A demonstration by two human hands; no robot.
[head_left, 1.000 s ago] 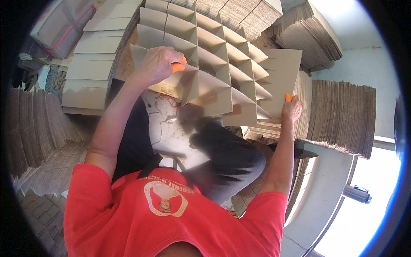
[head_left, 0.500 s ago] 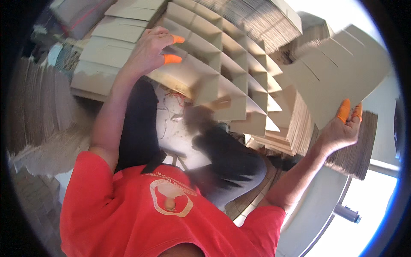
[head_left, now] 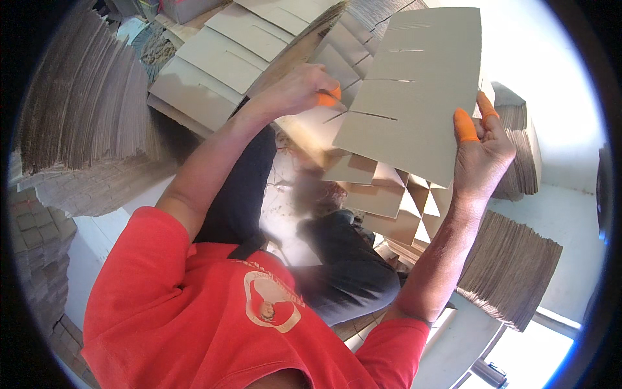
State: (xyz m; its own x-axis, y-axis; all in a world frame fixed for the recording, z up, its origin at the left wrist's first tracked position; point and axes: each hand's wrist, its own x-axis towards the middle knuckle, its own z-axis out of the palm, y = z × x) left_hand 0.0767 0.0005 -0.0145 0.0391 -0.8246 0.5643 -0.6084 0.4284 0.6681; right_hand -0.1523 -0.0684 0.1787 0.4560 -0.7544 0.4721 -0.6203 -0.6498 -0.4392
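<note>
My right hand (head_left: 483, 155), with orange covers on thumb and finger, grips a slotted cardboard sheet (head_left: 414, 84) by its right edge. The sheet is held up, tilted, its row of slits running down its left part. Behind and below it lies a cardboard partition grid (head_left: 372, 198) of crossed strips, partly hidden by the sheet. My left hand (head_left: 301, 91) is closed at the grid's left side, its orange-covered fingertips pressed together; what they pinch is hidden.
A stack of slotted sheets (head_left: 223, 58) lies beyond my left arm. Tall cardboard stacks (head_left: 84, 97) stand at the far left. More stacks (head_left: 508, 269) stand at the right, beside my right forearm. My bent legs (head_left: 350, 272) are below the grid.
My right hand has brought the sheet left, over the grid. My left hand has moved right and lower, and its fingers have closed. The view has turned, shifting the stacks.
</note>
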